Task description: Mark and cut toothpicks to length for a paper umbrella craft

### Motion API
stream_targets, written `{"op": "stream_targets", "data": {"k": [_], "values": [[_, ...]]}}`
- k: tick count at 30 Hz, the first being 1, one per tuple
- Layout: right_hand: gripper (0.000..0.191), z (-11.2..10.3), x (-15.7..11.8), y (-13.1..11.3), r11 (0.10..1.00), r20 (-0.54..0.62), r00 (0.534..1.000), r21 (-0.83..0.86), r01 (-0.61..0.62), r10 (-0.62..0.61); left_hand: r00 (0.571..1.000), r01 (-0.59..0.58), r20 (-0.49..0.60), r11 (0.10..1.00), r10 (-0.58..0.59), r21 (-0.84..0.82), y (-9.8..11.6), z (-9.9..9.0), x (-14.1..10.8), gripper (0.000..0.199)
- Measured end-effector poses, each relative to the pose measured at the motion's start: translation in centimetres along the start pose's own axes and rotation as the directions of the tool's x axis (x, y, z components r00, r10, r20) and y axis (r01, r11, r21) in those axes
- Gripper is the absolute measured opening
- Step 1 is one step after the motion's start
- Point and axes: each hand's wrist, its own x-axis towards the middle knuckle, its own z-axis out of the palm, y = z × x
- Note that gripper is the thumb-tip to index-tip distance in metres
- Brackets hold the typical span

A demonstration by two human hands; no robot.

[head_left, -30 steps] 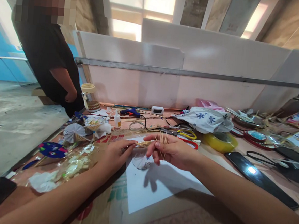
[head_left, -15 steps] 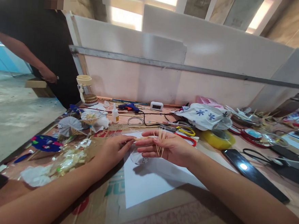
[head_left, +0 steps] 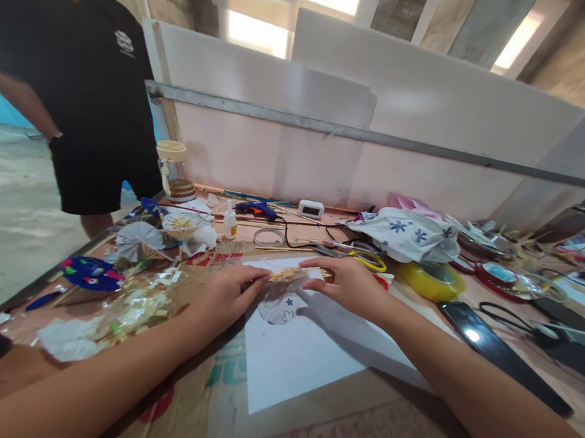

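My left hand (head_left: 234, 292) pinches one end of a small wooden-stick piece (head_left: 287, 275) above the table. Beneath it, a white rounded patch with blue flower marks (head_left: 277, 310) shows over a white paper sheet (head_left: 308, 353); whether it is joined to the sticks I cannot tell. My right hand (head_left: 345, 283) curls at the other side of the piece, thumb and forefinger bent towards it. Thin toothpicks (head_left: 326, 273) show between its fingers, mostly hidden by the hand.
To the left lie pleated paper umbrellas (head_left: 139, 243) and a clear plastic bag (head_left: 140, 308). Behind are a glue bottle (head_left: 229, 221), a blue glue gun (head_left: 257, 208) and scissors (head_left: 370, 259). Yellow tape (head_left: 431, 281) and a phone (head_left: 503, 357) lie right. A person (head_left: 80, 97) stands at left.
My right hand has turned over and its fingers have closed in towards the stick piece; the toothpicks, upright before, are now mostly hidden. More of the flowered patch shows.
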Motion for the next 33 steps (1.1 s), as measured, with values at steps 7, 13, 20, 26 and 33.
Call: {"op": "stream_targets", "data": {"k": [7,13,20,26,33], "values": [[0.023,-0.6,0.6,0.9,0.965,-0.082,0.996,-0.263,0.005,-0.027,1.000,0.005,-0.017,1.000,-0.005,-0.007,-0.1,0.2,0.2,0.037],[0.033,-4.3,2.0,3.5,0.917,-0.272,0.956,-0.342,-0.206,0.113,0.998,0.063,0.018,0.998,-0.063,-0.005,-0.7,0.9,0.1,0.039],[0.024,-7.5,9.6,7.2,0.763,-0.464,0.849,-0.444,-0.469,0.252,1.000,0.024,0.016,1.000,-0.024,-0.009,-1.0,1.6,0.0,0.033],[0.033,-5.6,15.3,9.5,0.717,-0.454,0.810,-0.414,-0.561,0.372,1.000,0.008,-0.001,1.000,-0.008,-0.019,-1.1,1.7,-0.1,0.031],[0.034,-2.4,16.2,10.2,0.803,-0.355,0.820,-0.240,-0.545,0.450,0.999,0.041,0.029,0.999,-0.041,-0.009,-0.4,1.2,0.1,0.029]]}}
